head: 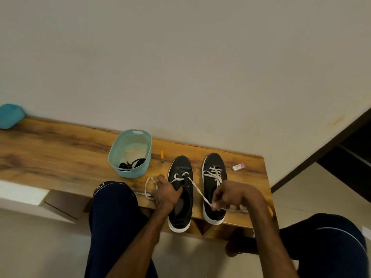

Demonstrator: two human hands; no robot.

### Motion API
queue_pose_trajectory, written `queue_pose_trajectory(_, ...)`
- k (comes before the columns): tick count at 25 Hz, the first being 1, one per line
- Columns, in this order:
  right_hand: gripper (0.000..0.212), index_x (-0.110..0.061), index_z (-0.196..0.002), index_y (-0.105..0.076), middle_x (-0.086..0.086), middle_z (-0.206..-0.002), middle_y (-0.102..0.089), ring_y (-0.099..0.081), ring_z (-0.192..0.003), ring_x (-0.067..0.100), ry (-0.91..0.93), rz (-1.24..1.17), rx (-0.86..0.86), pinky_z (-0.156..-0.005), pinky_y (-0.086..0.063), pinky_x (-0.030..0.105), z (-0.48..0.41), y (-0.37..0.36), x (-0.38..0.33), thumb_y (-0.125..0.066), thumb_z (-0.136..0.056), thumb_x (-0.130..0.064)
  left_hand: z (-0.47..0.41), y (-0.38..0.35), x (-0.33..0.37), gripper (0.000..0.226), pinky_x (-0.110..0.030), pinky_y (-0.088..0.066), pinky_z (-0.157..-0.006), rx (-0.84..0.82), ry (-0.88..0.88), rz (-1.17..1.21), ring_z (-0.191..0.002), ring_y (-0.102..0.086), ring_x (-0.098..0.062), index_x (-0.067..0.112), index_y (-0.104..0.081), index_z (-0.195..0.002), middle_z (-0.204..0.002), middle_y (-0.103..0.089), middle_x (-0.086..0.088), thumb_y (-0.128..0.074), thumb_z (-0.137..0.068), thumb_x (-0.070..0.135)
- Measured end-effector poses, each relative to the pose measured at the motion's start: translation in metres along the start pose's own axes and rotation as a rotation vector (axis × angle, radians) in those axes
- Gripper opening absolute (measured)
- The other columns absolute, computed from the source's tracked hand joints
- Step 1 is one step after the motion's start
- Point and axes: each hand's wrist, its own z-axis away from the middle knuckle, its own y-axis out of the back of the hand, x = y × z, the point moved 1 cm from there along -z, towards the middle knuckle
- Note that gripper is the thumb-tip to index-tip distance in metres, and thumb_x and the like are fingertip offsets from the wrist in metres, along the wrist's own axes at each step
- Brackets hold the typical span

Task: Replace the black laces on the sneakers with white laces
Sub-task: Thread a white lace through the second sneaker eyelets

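Nearest: person's knees in dark trousers, forearms reaching fwd over the edge of the wooden table (60, 155). Right hand (230, 195) is curled, fingertips pinching the free end of the white lace (197, 190) just above the heel of the laced sneaker (213, 214); the strand runs taut back to the half-laced sneaker (180, 215). Left hand (168, 194) grips that sneaker's rim, thumb hooked over the edge into the opening, steadying it. The lace's other half comes out beside this hand and loops on the table at (149, 185); can't tell if it's also pinched. Step in hand, by my read: threading the 2nd shoe, approx. at the start. White lace is through only the toe-end eyelets, rest of the rows are bare, while the other shoe shows full white criss-cross, so roughly over halfway overall. Next move prob. needs the pinched tip turned and fed across into the next bare eyelet on the opp. side, w/ the left hand keeping the shoe from sliding, then both halves evened up so one doesn't run short. Further back: teal basket (140, 135) w/ the black laces (133, 163) lying inside, i.e. both are out. Beside it an orange marker (162, 156), and an eraser (238, 167) near the laced shoe's toe. Far left, a teal pouch (10, 116) against the wall.
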Motion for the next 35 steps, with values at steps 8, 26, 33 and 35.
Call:
queue_pose_trajectory(8, 0.034, -0.009, -0.111, -0.061, 0.011, -0.113, -0.065, -0.064, -0.102, 0.032, -0.091, 0.129, 0.594, -0.084, -0.05, 0.039, -0.094, -0.05, -0.041, -0.049, -0.101, -0.039, -0.006, 0.012, 0.001, 0.036, -0.038, -0.05, -0.083, 0.016, -0.122, -0.196, -0.101, -0.06, -0.026, 0.011, -0.059, -0.114, -0.119, -0.057, -0.01, -0.048, -0.1, 0.042)
queue_pose_trajectory(26, 0.024, -0.005, -0.11, -0.068, 0.01, -0.108, -0.069, -0.065, -0.103, 0.027, -0.134, 0.223, 0.435, -0.088, -0.052, 0.037, -0.062, -0.041, -0.02, -0.061, -0.095, -0.022, 0.001, 0.029, 0.008, 0.04, -0.033, -0.044, -0.084, 0.007, -0.209, -0.094, -0.111, -0.054, -0.024, 0.015, -0.055, -0.118, -0.12, -0.053, -0.007, -0.063, -0.092, 0.044)
queue_pose_trajectory(33, 0.019, -0.013, -0.101, -0.074, -0.001, -0.086, -0.072, -0.063, -0.076, 0.009, 0.091, -0.176, 0.495, -0.072, -0.052, 0.026, -0.045, -0.012, -0.004, -0.057, -0.096, -0.007, 0.004, 0.023, 0.006, 0.046, -0.034, -0.049, -0.091, -0.169, -0.24, -0.149, -0.109, -0.053, -0.023, 0.018, -0.057, -0.117, -0.121, -0.045, -0.006, -0.072, -0.081, 0.044)
queue_pose_trajectory(35, 0.016, -0.015, -0.091, -0.07, 0.0, -0.079, -0.074, -0.065, -0.066, 0.004, 0.162, -0.385, 0.623, -0.07, -0.056, 0.027, -0.048, -0.008, -0.008, -0.062, -0.093, -0.002, 0.008, 0.022, 0.011, 0.04, -0.03, -0.049, -0.081, -0.124, -0.282, -0.132, -0.1, -0.057, -0.021, 0.015, -0.059, -0.114, -0.115, -0.049, -0.004, -0.071, -0.083, 0.039)
